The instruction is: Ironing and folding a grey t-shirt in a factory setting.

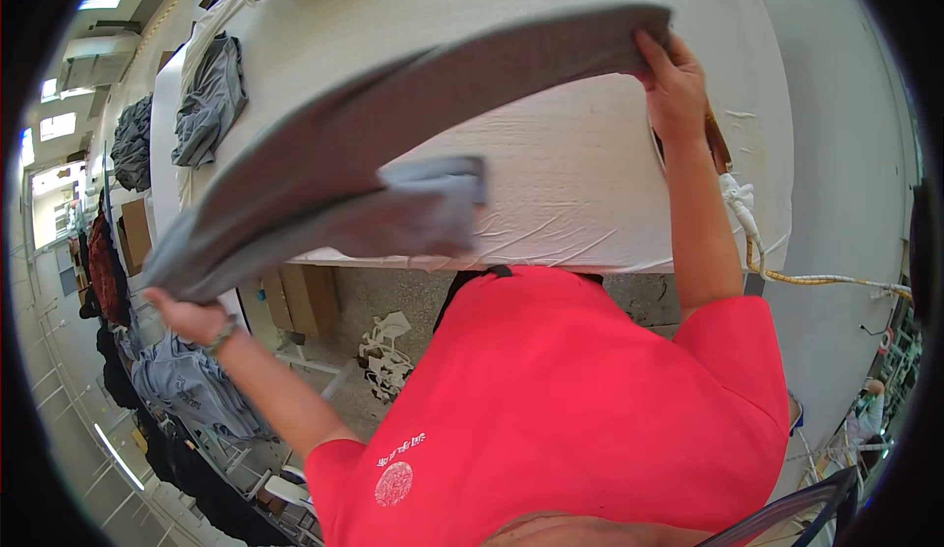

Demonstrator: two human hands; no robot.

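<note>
A long grey garment [393, 109] is stretched in the air over the white-covered table [570, 153], held by both hands. Its kind is unclear; one long panel spans between the hands, and a second, blurred panel hangs loose below. My right hand [677, 85] pinches the far right end, thumb on top. At the lower left, beyond the table's near edge, my left hand [192, 317] grips the other end, its fingers partly hidden under the fabric. Close beside my right wrist stands a brown-handled tool, apparently an iron [719, 142], mostly hidden behind the arm.
A hose [787, 277] wrapped in white cloth runs right from the tool. A folded grey garment [211, 104] lies on the table's left end. Further left are a dark grey pile [133, 144] and blue-grey clothes [192, 385]. Cardboard [313, 299] and white scraps [385, 355] lie below.
</note>
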